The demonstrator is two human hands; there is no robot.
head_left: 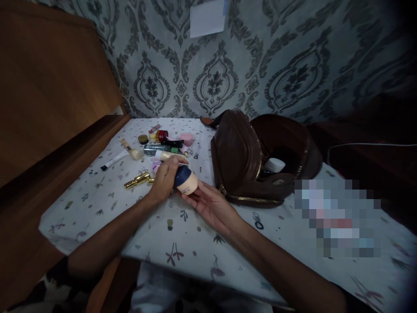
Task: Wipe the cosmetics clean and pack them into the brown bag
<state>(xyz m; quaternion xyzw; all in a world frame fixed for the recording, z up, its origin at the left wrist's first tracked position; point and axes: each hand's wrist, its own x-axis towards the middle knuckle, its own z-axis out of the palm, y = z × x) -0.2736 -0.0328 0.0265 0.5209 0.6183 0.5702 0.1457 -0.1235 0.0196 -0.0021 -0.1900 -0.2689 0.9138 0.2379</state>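
Between my hands is a small rounded jar with a dark blue lid and a peach-coloured body, tilted above the table. My left hand is closed against its lid side. The fingers of my right hand hold the peach body from the right and below. Gold tubes lie just left of my left hand, and a cream tube lies behind it. To the right stands an open brown leather bag with a white-capped item inside.
Several cosmetics lie at the back left, among them a grey-green bottle, a pink case and a white tube. A patterned cloth covers the table. A blurred patch is at the right, wooden furniture at the left.
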